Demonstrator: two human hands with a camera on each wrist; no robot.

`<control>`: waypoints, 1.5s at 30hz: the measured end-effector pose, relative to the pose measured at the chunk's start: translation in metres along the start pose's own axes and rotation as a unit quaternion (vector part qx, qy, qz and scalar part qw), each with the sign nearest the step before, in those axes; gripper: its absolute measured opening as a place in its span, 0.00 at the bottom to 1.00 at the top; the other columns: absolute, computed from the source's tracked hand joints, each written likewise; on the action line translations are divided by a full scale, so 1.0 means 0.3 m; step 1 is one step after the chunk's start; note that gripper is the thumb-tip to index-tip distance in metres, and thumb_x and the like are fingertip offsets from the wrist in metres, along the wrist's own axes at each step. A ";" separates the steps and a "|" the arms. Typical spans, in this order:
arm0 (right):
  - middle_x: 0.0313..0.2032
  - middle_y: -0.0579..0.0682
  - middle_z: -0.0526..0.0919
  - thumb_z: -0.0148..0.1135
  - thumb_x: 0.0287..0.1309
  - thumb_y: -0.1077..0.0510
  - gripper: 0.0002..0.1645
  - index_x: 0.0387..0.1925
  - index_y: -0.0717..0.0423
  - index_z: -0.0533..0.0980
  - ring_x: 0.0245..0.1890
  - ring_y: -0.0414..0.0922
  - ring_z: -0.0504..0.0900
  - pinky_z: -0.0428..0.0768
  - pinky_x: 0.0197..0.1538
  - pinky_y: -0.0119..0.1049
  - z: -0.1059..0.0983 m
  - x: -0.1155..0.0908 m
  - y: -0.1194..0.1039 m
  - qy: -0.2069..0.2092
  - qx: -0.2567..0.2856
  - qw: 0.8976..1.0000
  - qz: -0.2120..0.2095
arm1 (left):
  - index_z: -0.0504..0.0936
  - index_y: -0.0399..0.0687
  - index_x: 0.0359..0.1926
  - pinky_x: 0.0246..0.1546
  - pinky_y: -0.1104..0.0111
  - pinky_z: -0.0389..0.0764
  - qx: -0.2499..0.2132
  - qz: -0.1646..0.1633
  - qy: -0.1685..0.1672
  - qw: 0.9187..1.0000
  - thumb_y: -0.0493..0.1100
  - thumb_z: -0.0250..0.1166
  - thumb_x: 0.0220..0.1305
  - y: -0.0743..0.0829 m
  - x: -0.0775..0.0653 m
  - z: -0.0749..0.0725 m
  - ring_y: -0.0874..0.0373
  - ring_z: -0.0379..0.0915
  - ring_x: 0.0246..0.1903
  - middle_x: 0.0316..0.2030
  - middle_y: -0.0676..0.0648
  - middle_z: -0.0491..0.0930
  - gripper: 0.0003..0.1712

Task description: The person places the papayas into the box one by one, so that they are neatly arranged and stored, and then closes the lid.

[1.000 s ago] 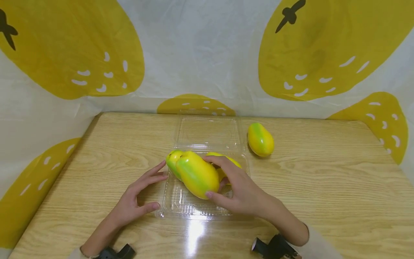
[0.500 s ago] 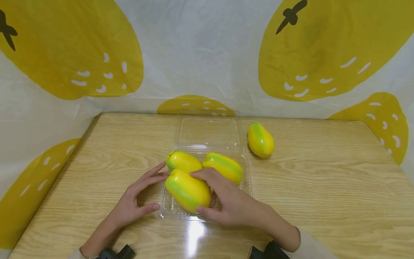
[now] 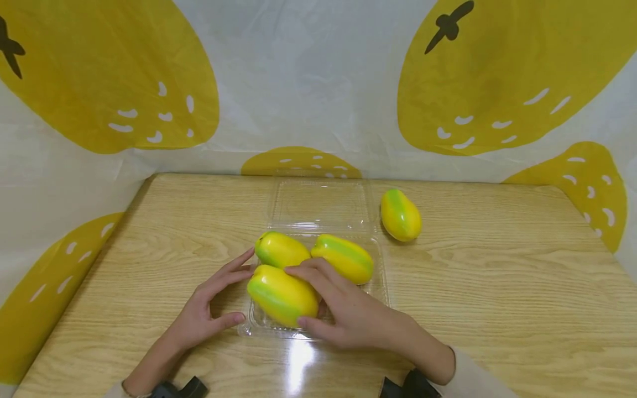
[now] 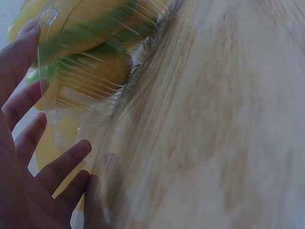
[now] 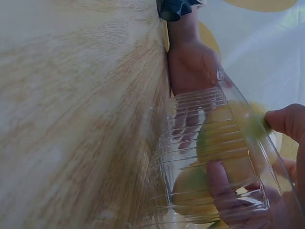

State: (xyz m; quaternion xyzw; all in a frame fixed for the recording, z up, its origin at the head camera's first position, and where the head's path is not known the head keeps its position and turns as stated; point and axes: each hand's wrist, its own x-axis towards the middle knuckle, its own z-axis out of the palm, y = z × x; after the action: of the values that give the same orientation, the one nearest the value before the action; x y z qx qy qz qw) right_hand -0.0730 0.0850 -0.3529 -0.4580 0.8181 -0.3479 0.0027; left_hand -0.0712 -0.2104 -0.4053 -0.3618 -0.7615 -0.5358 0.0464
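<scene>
In the head view, my right hand (image 3: 350, 312) grips a yellow papaya with a green stripe (image 3: 282, 296), low in the front left of a clear plastic clamshell box (image 3: 382, 276). Two more papayas lie behind it in the box, one at the back left (image 3: 281, 249) and one at the back right (image 3: 343, 258). My left hand (image 3: 209, 301) is spread at the box's left side. The left wrist view shows its fingertips (image 4: 35, 88) at the clear rim. Through the ribbed wall (image 5: 200, 102), the right wrist view shows the fruit and some right-hand fingers.
The box's hinged lid (image 3: 320, 202) lies folded back on the wooden table (image 3: 497, 276). Another papaya (image 3: 401, 215) lies on the table to the right of the lid. A fruit-print cloth (image 3: 308, 83) hangs behind the table and along its sides.
My right hand has brought the gripped papaya down and toward the front left of the box, uncovering the two behind it. My left hand has stayed in place.
</scene>
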 end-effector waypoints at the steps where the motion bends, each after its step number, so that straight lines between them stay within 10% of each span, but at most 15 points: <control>1: 0.63 0.48 0.61 0.59 0.62 0.47 0.39 0.70 0.50 0.55 0.61 0.42 0.64 0.69 0.61 0.39 0.000 0.001 0.000 -0.001 0.000 1.000 -0.001 | 0.73 0.40 0.61 0.67 0.70 0.50 0.001 -0.001 0.000 1.000 0.34 0.73 0.46 -0.011 -0.005 0.000 0.43 0.52 0.69 0.68 0.32 0.57 0.37; 10: 0.63 0.43 0.62 0.58 0.64 0.48 0.34 0.68 0.47 0.59 0.56 0.37 0.66 0.74 0.48 0.24 0.002 0.000 -0.002 -0.013 0.025 1.000 0.012 | 0.72 0.40 0.61 0.68 0.68 0.49 -0.005 0.003 -0.002 1.000 0.36 0.74 0.47 -0.049 -0.019 -0.001 0.43 0.51 0.69 0.69 0.32 0.56 0.38; 29: 0.55 0.44 0.70 0.67 0.51 0.37 0.38 0.58 0.50 0.69 0.58 0.39 0.67 0.69 0.61 0.35 0.031 0.029 -0.035 0.043 -0.088 0.995 0.025 | 0.72 0.34 0.60 0.67 0.69 0.51 -0.009 0.003 -0.004 1.000 0.36 0.71 0.51 0.060 0.031 -0.006 0.41 0.52 0.68 0.68 0.31 0.57 0.34; 45: 0.54 0.43 0.72 0.64 0.58 0.44 0.28 0.56 0.50 0.69 0.57 0.39 0.69 0.67 0.61 0.35 0.009 0.044 -0.039 0.015 -0.060 0.997 0.051 | 0.72 0.34 0.60 0.68 0.69 0.50 -0.012 0.001 -0.003 1.000 0.39 0.71 0.54 0.059 0.034 -0.008 0.41 0.52 0.68 0.68 0.31 0.57 0.33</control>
State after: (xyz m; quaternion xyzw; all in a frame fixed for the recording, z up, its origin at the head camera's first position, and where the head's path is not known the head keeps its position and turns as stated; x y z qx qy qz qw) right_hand -0.0708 0.0696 -0.3442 -0.4097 0.8598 -0.3041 -0.0198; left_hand -0.0688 -0.2045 -0.3856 -0.3650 -0.7549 -0.5433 0.0405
